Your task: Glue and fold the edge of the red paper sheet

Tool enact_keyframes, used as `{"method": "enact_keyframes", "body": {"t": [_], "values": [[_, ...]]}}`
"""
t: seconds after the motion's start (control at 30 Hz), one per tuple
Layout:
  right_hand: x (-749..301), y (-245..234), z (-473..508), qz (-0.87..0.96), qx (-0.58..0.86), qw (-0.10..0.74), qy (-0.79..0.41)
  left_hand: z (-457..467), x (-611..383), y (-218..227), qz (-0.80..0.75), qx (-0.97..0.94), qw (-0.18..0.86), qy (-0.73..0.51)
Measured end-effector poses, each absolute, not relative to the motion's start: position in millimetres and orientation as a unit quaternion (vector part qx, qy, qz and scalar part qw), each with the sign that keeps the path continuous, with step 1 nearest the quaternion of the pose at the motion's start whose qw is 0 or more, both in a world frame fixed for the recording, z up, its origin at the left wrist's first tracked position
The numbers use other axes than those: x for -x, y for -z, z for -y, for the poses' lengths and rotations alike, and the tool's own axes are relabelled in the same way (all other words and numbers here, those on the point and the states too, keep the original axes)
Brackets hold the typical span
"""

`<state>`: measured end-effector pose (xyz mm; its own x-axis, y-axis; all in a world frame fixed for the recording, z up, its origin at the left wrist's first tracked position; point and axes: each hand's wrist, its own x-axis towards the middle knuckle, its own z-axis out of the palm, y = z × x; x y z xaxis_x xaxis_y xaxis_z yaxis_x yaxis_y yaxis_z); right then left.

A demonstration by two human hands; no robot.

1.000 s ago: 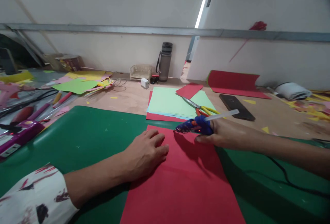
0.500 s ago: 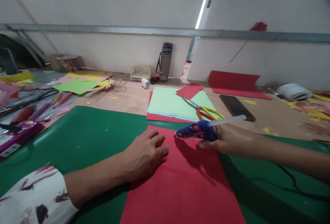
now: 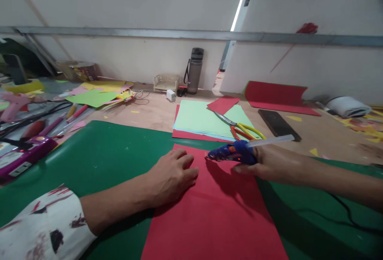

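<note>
A red paper sheet (image 3: 218, 212) lies on a green cutting mat (image 3: 104, 160) in front of me. My left hand (image 3: 172, 176) rests flat on the sheet's left edge, fingers spread and holding nothing. My right hand (image 3: 269, 163) grips a blue hot glue gun (image 3: 231, 153) with a clear glue stick (image 3: 272, 141) poking out of its back. The gun's nozzle points left and sits low over the far edge of the red sheet, close to my left fingertips. A black cord (image 3: 344, 212) trails from the gun across the mat.
Behind the mat lies a stack of pale green and red paper (image 3: 206, 122) with yellow-handled scissors (image 3: 242, 128) on it. A black phone (image 3: 279, 124), a folded red sheet (image 3: 275, 96), a grey bottle (image 3: 194, 70), a purple glue gun (image 3: 24, 156) at left and paper scraps surround them.
My right hand has lowered the glue gun slightly toward the red sheet's far edge. My left hand has stayed put. The view has shifted a little.
</note>
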<state>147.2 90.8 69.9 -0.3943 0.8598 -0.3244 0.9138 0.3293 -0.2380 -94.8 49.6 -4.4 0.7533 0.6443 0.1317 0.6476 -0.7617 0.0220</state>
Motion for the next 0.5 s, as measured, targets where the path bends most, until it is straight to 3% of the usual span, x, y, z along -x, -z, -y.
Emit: {"method": "enact_keyframes", "body": {"t": [0.13, 0.5], "values": [[-148.6, -67.7, -92.1, -0.823, -0.527, 0.045, 0.207, -49.8, 94.2, 4.1, 0.349, 0.935, 0.012, 0.063], [-147.6, -71.1, -89.1, -0.818, -0.532, 0.075, 0.204, -49.6, 95.0, 3.5, 0.344, 0.936, 0.012, 0.068]]}}
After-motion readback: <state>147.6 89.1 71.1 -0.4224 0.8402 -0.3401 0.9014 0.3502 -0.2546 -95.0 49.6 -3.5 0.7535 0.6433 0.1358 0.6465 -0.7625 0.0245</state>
